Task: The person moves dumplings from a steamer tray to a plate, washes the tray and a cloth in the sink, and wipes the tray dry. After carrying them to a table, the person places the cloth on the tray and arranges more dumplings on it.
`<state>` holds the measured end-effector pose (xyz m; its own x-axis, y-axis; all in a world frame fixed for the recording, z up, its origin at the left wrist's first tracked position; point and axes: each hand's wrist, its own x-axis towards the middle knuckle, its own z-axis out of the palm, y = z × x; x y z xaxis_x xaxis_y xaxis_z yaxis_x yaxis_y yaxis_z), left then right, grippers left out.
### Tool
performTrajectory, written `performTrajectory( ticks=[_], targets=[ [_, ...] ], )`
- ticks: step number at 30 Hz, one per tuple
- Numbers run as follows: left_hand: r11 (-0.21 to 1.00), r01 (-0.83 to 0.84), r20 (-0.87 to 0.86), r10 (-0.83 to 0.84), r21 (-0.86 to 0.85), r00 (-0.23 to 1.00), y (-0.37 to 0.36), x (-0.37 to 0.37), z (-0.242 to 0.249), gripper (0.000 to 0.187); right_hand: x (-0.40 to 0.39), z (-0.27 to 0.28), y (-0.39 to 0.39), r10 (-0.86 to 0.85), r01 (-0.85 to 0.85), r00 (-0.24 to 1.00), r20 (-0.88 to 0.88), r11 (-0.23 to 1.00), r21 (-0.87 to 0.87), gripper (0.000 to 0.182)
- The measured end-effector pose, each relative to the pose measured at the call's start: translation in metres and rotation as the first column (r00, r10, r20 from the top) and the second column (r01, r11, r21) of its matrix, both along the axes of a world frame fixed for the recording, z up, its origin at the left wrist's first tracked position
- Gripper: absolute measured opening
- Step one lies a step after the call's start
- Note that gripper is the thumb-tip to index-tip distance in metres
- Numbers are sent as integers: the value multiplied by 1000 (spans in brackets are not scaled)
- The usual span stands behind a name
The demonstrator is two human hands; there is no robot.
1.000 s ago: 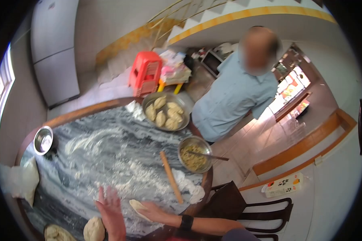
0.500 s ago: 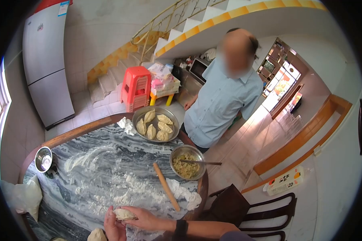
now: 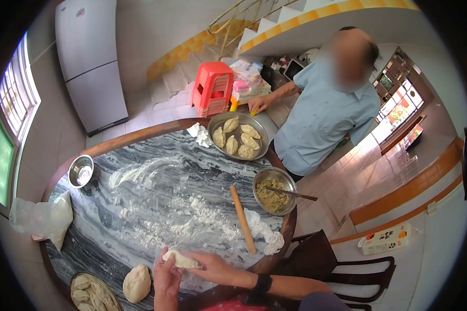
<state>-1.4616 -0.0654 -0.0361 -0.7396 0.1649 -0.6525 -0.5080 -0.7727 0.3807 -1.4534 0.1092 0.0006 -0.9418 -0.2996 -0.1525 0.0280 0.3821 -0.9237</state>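
Over the near edge of the floured table, a plump, pale dumpling (image 3: 181,259) is held between my two hands. My left hand (image 3: 166,274) has its fingers closed round the dumpling's left end. From the other side, my right hand (image 3: 215,268) grips its right end, with a black band on the wrist. A smooth lump of dough (image 3: 137,283) lies just left of my left hand. At the bottom left, a round pan (image 3: 76,280) holds several pale dough pieces. The wooden rolling pin (image 3: 242,218) rests beyond my right hand.
A metal tray (image 3: 213,126) of several dumplings sits at the far edge, near another person (image 3: 327,114). A bowl of filling (image 3: 275,206) with chopsticks, a small metal bowl (image 3: 81,171), a white cloth (image 3: 264,233) and a plastic bag (image 3: 41,217) are around the table. A dark chair (image 3: 308,259) stands right.
The view has shifted, bringing the pan at the bottom left into sight. Both hands still hold the dumpling. The other person's hand has moved out beside the metal tray.
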Motion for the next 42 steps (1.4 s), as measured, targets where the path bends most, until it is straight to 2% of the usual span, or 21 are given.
performTrajectory(
  ticks=[3,5,7,8,10,12,13,15,16,18,22,23,24,25,27,29,31,33,37,39,42],
  targets=[
    [1000,-23,14,23,-7,1000,-9,1,-5,54,-1,17,16,159,-183,977,140,966,181,38],
    [1000,-17,26,17,-10,1000,-14,3,-9,49,-26,29,36,39,-77,988,150,964,256,35],
    [984,-7,23,3,175,1000,-19,4,-12,35,-70,-9,83,-136,125,987,84,984,126,55],
    [985,-15,28,10,173,1000,-19,4,-10,35,-97,4,101,-267,269,948,171,963,16,62],
    [942,1,130,-47,336,990,-17,3,-2,31,-132,27,129,-474,521,836,276,844,-126,61],
    [932,-44,150,-11,360,989,-15,4,-6,31,-144,13,144,-538,557,824,175,826,-85,60],
    [919,-68,156,7,389,988,-15,5,-9,31,-138,19,131,-465,491,866,181,859,-144,58],
    [977,-98,48,90,190,995,-8,6,-1,30,-113,44,81,-264,301,915,305,950,-79,58],
    [974,-114,1,116,197,993,-8,5,5,30,-102,39,59,-213,258,917,338,961,-96,58],
    [968,-163,-43,175,193,984,-13,7,11,29,-68,27,21,117,-118,993,21,990,78,61],
    [922,-253,-73,285,293,956,-18,11,0,28,-38,35,-34,277,-279,959,62,960,29,63],
    [906,-275,-116,326,323,938,-23,17,-5,28,-34,28,-42,299,-292,954,-33,947,133,62],
    [938,-291,-158,322,190,934,-26,22,-4,28,-34,19,-56,342,-309,930,-136,926,218,62],
    [949,-311,-177,315,50,933,-26,29,0,29,-32,10,-63,323,-310,943,-84,941,135,60],
    [972,-235,-169,229,-15,959,-36,38,12,34,-31,8,-82,325,-326,946,15,945,41,55],
    [958,-274,-99,266,-79,959,-53,47,37,38,-27,9,-100,374,-375,925,64,927,10,52],
    [961,-254,-40,251,-112,967,-74,57,41,43,-21,-3,-108,302,-303,910,283,952,-42,46],
    [957,-273,-36,271,-96,962,-98,76,32,51,-12,-10,-126,346,-346,900,264,937,-47,44],
    [950,-292,-63,287,-114,956,-160,127,23,44,18,-2,-192,481,-481,853,203,875,-54,42],
    [929,-317,-23,318,-190,948,-189,152,20,39,36,-7,-225,612,-610,791,3,788,79,42],
    [884,-443,56,455,-149,889,-233,192,9,35,61,-10,-278,709,-709,706,10,706,-6,53]
  ],
)
